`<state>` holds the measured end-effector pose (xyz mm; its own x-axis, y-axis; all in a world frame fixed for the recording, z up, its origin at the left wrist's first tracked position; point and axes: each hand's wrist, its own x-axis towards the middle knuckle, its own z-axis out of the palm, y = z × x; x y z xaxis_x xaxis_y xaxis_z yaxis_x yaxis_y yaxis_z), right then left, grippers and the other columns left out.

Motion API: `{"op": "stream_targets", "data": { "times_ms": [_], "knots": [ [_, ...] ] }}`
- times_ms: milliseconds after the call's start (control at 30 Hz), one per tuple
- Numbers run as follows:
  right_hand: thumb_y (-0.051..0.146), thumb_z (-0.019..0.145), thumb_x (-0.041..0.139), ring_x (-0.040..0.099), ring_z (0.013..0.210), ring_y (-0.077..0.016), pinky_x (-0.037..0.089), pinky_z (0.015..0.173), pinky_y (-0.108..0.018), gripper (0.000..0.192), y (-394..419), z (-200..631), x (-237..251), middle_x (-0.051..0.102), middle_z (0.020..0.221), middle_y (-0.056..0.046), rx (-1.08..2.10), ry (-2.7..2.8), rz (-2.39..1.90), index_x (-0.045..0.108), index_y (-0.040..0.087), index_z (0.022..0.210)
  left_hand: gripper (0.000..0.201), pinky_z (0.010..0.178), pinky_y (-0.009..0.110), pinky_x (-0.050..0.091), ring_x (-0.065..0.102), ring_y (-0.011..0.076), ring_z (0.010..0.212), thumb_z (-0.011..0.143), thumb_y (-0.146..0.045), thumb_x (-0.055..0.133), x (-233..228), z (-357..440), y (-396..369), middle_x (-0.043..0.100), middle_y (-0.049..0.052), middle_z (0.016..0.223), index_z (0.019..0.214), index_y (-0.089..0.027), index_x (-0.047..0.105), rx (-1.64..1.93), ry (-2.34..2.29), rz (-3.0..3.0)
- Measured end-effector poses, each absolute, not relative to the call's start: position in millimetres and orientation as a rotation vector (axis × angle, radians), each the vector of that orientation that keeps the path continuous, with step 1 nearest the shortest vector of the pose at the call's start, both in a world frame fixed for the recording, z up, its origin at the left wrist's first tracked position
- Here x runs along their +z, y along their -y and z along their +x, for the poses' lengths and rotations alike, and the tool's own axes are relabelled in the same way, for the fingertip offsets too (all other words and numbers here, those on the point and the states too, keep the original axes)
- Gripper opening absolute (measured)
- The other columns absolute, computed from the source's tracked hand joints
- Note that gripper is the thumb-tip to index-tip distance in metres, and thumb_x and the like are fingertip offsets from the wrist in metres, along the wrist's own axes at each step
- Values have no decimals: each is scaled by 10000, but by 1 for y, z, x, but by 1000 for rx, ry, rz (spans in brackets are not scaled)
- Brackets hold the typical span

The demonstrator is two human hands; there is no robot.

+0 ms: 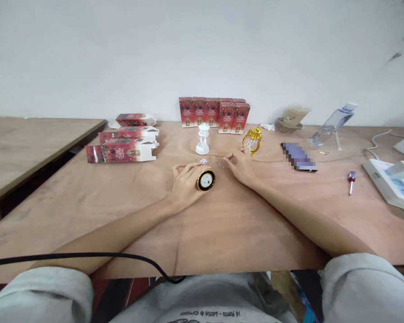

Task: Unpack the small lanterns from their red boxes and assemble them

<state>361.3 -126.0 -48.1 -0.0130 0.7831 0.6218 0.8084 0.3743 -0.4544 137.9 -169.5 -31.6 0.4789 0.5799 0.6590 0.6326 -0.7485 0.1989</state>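
My left hand (pixel 186 185) is closed around a round lantern base (pixel 206 180) with a gold rim, a black ring and a white centre, its flat face turned towards me. By those fingertips is a small white piece (pixel 204 161); whether they touch it I cannot tell. My right hand (pixel 241 166) pinches a thin bent wire (pixel 223 165) between thumb and fingers, low over the table. Just behind it, a gold lantern (pixel 252 140) with clear sides leans slightly. A white lantern body (pixel 202 139) stands upright beyond both hands.
Several red boxes (pixel 212 113) stand against the wall; opened red boxes (pixel 123 150) lie at left. To the right are a phone (pixel 299 157), a red-handled screwdriver (pixel 352 179), a bottle (pixel 335 123), a cup (pixel 294 117) and a power strip (pixel 390 184). A black cable (pixel 121 255) crosses my left forearm.
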Motion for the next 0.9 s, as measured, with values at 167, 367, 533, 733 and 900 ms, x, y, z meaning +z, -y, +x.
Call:
{"op": "stream_targets", "data": {
  "times_ms": [167, 367, 533, 733, 900],
  "knots": [
    [250, 861, 565, 468, 859, -254, 372, 780, -406, 172, 122, 369, -49, 660, 738, -71, -164, 1935, -1395, 675, 200, 739, 289, 896, 382, 223, 606, 224, 1041, 807, -327, 618, -32, 138, 170, 699, 54, 1081, 1076, -232, 574, -1145, 1067, -2599],
    [245, 887, 545, 520, 725, -171, 391, 725, -345, 124, 168, 341, -42, 666, 753, -40, -294, 1831, -885, 647, 197, 834, 266, 862, 376, 218, 612, 222, 991, 824, -336, 613, -32, 139, 171, 709, 50, 1051, 1070, -236, 594, -1167, 1087, -2550],
    [300, 849, 616, 508, 722, -159, 386, 690, -326, 86, 193, 317, -41, 647, 752, -26, -282, 1874, -807, 654, 224, 849, 282, 859, 374, 218, 607, 224, 980, 844, -397, 598, -34, 139, 170, 718, 48, 1019, 1074, -234, 594, -1182, 1070, -2523],
    [263, 871, 584, 527, 764, -165, 407, 717, -330, 73, 194, 311, -41, 650, 785, -28, -175, 1841, -867, 644, 227, 848, 220, 839, 365, 214, 617, 210, 977, 863, -337, 580, -32, 141, 171, 725, 28, 1008, 1053, -228, 596, -1191, 985, -2502],
    [265, 875, 573, 539, 752, -165, 406, 709, -334, 74, 194, 313, -40, 642, 776, -26, -127, 1832, -877, 626, 226, 840, 195, 822, 365, 214, 619, 204, 981, 871, -321, 573, -30, 141, 173, 728, 19, 995, 1040, -224, 583, -1199, 936, -2493]
  ]
}}
